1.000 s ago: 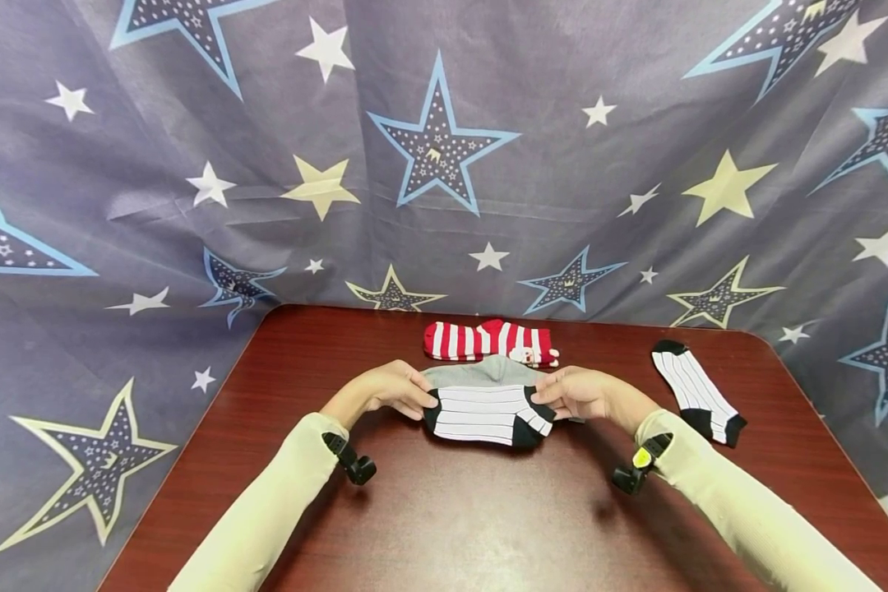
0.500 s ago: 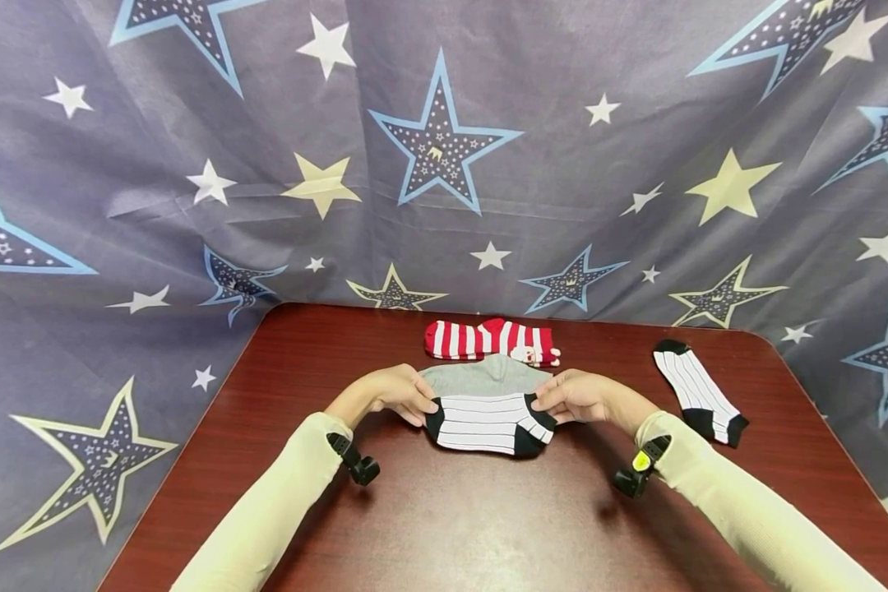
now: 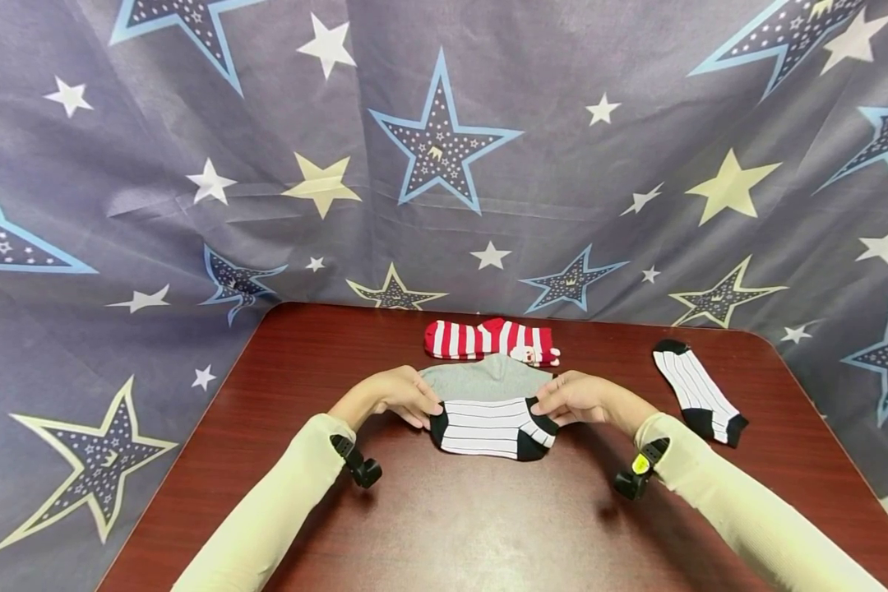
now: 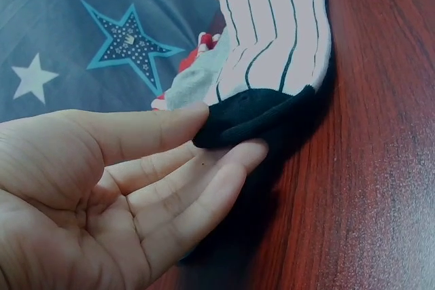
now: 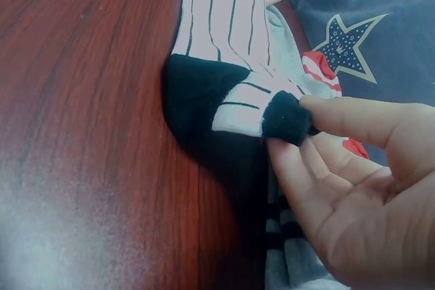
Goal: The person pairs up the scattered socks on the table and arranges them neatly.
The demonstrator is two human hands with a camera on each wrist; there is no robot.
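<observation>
A white sock with thin black stripes and black toe, heel and cuff (image 3: pixel 481 427) is stretched sideways between both hands. My left hand (image 3: pixel 405 395) pinches its black toe between thumb and fingers; in the left wrist view the toe (image 4: pixel 251 113) droops over the fingertips. With thumb and fingers my right hand (image 3: pixel 579 397) pinches the black cuff (image 5: pixel 285 117). Just behind this sock lies a grey sock (image 3: pixel 488 376), partly covered by it and by the hands. The right wrist view shows dark bands on the grey sock (image 5: pixel 299 263).
A red-and-white striped sock (image 3: pixel 466 339) lies at the back of the brown table (image 3: pixel 481 534), behind the grey one. To the right, a second white, black-striped sock (image 3: pixel 696 390) lies slanted. A star-patterned cloth (image 3: pixel 444 247) hangs behind the table.
Both hands have brought the striped sock slightly toward the person, showing more of the grey sock behind it. The other socks have stayed in place.
</observation>
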